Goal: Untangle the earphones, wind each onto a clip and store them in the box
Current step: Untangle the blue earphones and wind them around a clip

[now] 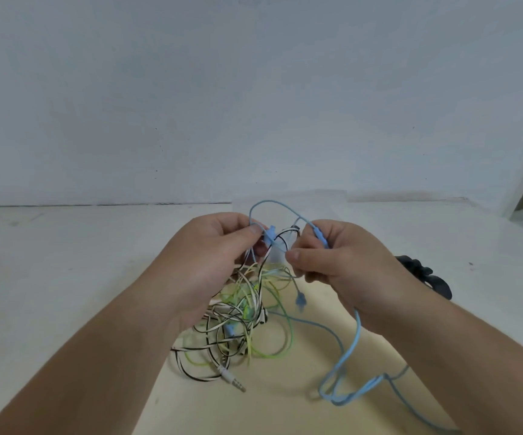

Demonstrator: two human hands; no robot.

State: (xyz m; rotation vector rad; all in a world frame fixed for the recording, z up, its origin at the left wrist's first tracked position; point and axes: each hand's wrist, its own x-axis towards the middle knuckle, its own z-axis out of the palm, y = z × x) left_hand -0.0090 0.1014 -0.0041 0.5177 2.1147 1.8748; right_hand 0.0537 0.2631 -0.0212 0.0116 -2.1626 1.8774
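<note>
Held the blue earphone cable (345, 356) up off the bench (65, 246) with both hands, presumably to bring the snag close to the eye and let the slack hang free. Pinched it beside a blue earbud (269, 235) with the left hand (213, 255), fingers curled round the strand. Gripped the blue inline remote (320, 237) with the right hand (338, 262), thumb and fingers closed on it. Left a loop arching toward 12 o'clock between the two hands, likely opened so that an end could be passed through. Let a second blue earbud (300, 301) dangle at 7 o'clock of the right hand, and the rest of the blue cable trail toward 5 o'clock in loose coils on the beige mat (285, 412). Left the tangle (241, 321) of black-and-white and green earphones lying on the mat at 6 o'clock of the hands, one black-and-white strand drawn up between them, a silver jack plug (232, 376) poking out at the near edge. Judged the untangling only begun: no clip in sight. Noted a dark object (426, 274) at 3 o'clock of the right hand, kind not to be told. Could not place the box with certainty; only a faint translucent shape (285, 199) at 12 o'clock.
</note>
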